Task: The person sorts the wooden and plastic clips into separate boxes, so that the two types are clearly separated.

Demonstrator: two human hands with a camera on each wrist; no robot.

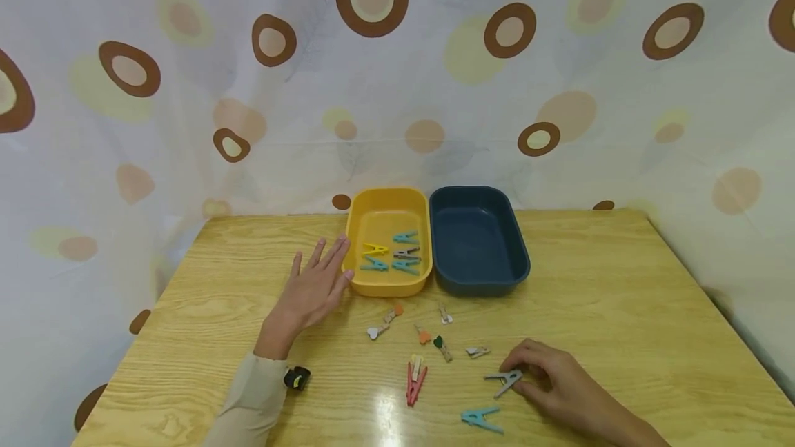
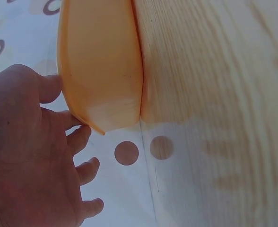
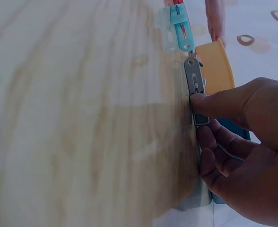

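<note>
My left hand (image 1: 310,293) touches the left rim of the yellow bin (image 1: 388,290), its fingers spread and fairly straight; the left wrist view shows fingertips against the bin's edge (image 2: 101,71). Inside that bin lie several plastic clothespins, mostly blue, with a yellow clothespin (image 1: 375,249) and a grey-purple one. At the table's front right, my right hand (image 1: 562,385) pinches a grey clothespin (image 1: 511,378) between thumb and fingers. In the right wrist view the thumb presses this grey clothespin (image 3: 194,78). A blue clothespin (image 1: 479,418) lies nearby, and a red clothespin (image 1: 416,385) sits further left.
A dark blue bin (image 1: 481,287) stands against the yellow one's right side, with nothing visible inside. Several small wooden clothespins with hearts, such as a green-heart clothespin (image 1: 443,348), are scattered before the bins on the wooden table (image 1: 621,309). A patterned cloth (image 1: 397,88) hangs behind.
</note>
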